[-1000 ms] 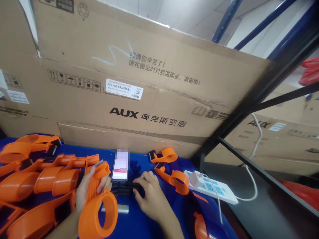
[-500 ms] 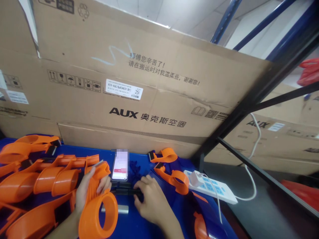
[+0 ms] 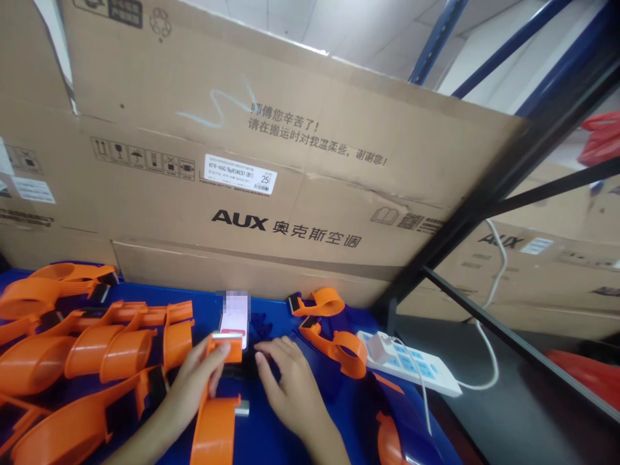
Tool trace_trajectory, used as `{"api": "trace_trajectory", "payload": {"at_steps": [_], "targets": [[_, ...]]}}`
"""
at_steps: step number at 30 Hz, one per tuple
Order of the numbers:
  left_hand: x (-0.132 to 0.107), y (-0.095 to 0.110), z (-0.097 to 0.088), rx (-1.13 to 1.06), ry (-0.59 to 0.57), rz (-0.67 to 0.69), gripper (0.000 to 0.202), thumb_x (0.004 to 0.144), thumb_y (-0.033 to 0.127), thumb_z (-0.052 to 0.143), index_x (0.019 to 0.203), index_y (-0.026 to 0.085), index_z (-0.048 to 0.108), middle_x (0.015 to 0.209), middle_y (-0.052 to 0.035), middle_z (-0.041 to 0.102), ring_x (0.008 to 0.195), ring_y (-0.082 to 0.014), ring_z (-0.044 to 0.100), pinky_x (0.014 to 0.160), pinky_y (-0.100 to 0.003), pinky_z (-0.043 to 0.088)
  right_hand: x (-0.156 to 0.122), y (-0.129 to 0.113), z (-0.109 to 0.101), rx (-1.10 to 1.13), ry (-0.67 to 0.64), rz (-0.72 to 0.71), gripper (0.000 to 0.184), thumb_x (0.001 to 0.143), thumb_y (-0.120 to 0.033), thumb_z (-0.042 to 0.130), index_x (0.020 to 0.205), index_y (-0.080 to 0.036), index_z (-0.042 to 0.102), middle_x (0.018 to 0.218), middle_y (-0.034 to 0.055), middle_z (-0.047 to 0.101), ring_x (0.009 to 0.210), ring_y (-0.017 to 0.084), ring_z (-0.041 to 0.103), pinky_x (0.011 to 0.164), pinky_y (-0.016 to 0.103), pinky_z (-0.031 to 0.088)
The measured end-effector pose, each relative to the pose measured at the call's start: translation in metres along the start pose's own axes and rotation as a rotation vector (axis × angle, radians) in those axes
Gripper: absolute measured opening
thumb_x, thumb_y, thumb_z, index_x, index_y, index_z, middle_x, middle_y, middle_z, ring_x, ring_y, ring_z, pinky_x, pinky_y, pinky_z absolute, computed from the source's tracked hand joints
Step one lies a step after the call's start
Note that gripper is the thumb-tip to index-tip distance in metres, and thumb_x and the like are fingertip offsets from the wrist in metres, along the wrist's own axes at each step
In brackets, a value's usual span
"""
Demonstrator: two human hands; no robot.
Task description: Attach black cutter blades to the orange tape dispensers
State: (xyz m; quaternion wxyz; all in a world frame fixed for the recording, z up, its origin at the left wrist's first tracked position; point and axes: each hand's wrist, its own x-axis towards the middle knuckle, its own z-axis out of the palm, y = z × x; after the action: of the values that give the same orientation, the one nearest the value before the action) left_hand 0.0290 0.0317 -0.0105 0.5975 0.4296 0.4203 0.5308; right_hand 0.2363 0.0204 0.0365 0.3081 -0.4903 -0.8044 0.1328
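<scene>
Orange plastic in the left hand (image 3: 198, 373): grips a ringed holder (image 3: 216, 418) by its narrow middle, thumb pressed on the metal-edged head, fingers curled behind and partly out of sight. Holds it over the blue bench (image 3: 254, 447), and loses the ring's near end below the picture's edge. Spreads the right thumb from half-bent fingers, the right hand (image 3: 288, 381) just beside the phone's lower corner; cannot tell whether it touches the black pieces (image 3: 236, 372) close by, mostly covered and hard to make out.

Covers the lower end of the phone (image 3: 236, 316) with the holder's head, and part of a metal strip (image 3: 243, 408) with the ring. Upper phone screen blurred into blocks.

Points the head away, towards the large carton (image 3: 290, 194), ring back towards the body, long axis leaning slightly right at the far end.

To the left, many more orange holders (image 3: 87, 352), crowded together, some cut off. To the right, two similar pieces (image 3: 346, 352), then a white power strip (image 3: 436, 380) with a plug in it. Farther out, dark rack bars (image 3: 445, 239) crossing before a second carton (image 3: 542, 271).
</scene>
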Motion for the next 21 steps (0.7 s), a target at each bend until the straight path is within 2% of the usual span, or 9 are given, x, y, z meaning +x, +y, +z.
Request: {"api": "trace_trajectory", "payload": {"at_steps": [2,3,6,8,10,13,15,18,21], "targets": [[-0.005,-0.002,0.005,0.037,-0.032,-0.032,0.030,0.091,0.051,0.074,0.086,0.022,0.072,0.048,0.0081,0.044,0.044,-0.0111,0.037,0.047,-0.023,0.033,-0.001,-0.003,-0.001,0.111,0.042,-0.034,0.023,0.107,-0.024,0.051,0.125,-0.024,0.066,0.104,0.0066,0.074,0.098,0.025,0.066,0.098,0.043,0.047],[-0.007,-0.002,0.006,0.051,-0.049,-0.047,0.030,0.091,0.051,0.074,0.094,0.022,0.073,0.050,0.0086,0.043,0.045,-0.0116,0.037,0.047,-0.023,0.033,-0.001,-0.005,-0.001,0.160,0.048,-0.052,0.025,0.107,-0.025,0.052,0.129,-0.024,0.064,0.104,0.0065,0.074,0.097,0.024,0.066,0.096,0.042,0.048],[-0.013,0.000,0.008,0.035,-0.114,-0.041,0.030,0.089,0.048,0.077,0.103,0.021,0.074,0.058,0.0059,0.053,0.048,-0.0130,0.041,0.046,-0.024,0.033,-0.002,-0.011,0.002,0.256,0.057,-0.078,0.024,0.104,-0.026,0.058,0.127,-0.024,0.065,0.105,0.0069,0.073,0.097,0.024,0.065,0.091,0.039,0.051],[-0.015,0.001,0.008,0.048,-0.179,-0.006,0.026,0.087,0.043,0.079,0.101,0.021,0.074,0.070,0.0018,0.063,0.051,-0.0132,0.044,0.047,-0.024,0.033,-0.002,-0.015,0.004,0.292,0.075,-0.068,0.017,0.103,-0.025,0.059,0.118,-0.023,0.067,0.103,0.0066,0.072,0.096,0.023,0.065,0.088,0.037,0.052],[-0.016,0.003,0.009,0.096,-0.217,0.025,0.022,0.087,0.041,0.080,0.095,0.022,0.074,0.076,0.0004,0.066,0.055,-0.0139,0.047,0.050,-0.024,0.034,-0.001,-0.018,0.004,0.330,0.085,-0.057,0.011,0.103,-0.025,0.058,0.106,-0.023,0.069,0.098,0.0057,0.071,0.094,0.022,0.066,0.085,0.035,0.052],[-0.014,0.008,0.008,0.135,-0.208,0.053,0.021,0.086,0.041,0.081,0.089,0.022,0.073,0.075,0.0008,0.066,0.065,-0.0168,0.054,0.057,-0.025,0.039,0.001,-0.017,0.001,0.369,0.099,-0.048,0.014,0.104,-0.027,0.060,0.092,-0.023,0.067,0.095,0.0052,0.070,0.092,0.022,0.065,0.083,0.034,0.051],[-0.011,0.013,0.004,0.132,-0.187,0.072,0.020,0.085,0.038,0.083,0.090,0.022,0.073,0.077,0.0001,0.067,0.070,-0.0184,0.057,0.061,-0.025,0.042,0.002,-0.012,-0.003,0.374,0.122,-0.034,0.015,0.103,-0.028,0.061,0.090,-0.023,0.066,0.094,0.0049,0.069,0.091,0.022,0.064,0.081,0.034,0.051],[-0.002,0.022,-0.008,0.000,-0.139,0.103,0.016,0.089,0.036,0.080,0.086,0.022,0.072,0.060,0.0031,0.061,0.055,-0.0146,0.050,0.054,-0.024,0.037,0.003,0.003,-0.014,0.335,0.246,0.019,0.017,0.103,-0.031,0.061,0.087,-0.023,0.064,0.089,0.0042,0.067,0.085,0.021,0.062,0.076,0.033,0.049],[0.005,0.038,-0.022,-0.239,-0.151,0.116,0.040,0.096,0.044,0.066,0.063,0.022,0.063,0.041,0.0030,0.046,0.042,-0.0131,0.038,0.047,-0.026,0.032,0.003,0.018,-0.027,0.210,0.385,0.071,0.020,0.101,-0.032,0.062,0.083,-0.023,0.063,0.081,0.0027,0.061,0.077,0.021,0.058,0.070,0.032,0.046]]}}
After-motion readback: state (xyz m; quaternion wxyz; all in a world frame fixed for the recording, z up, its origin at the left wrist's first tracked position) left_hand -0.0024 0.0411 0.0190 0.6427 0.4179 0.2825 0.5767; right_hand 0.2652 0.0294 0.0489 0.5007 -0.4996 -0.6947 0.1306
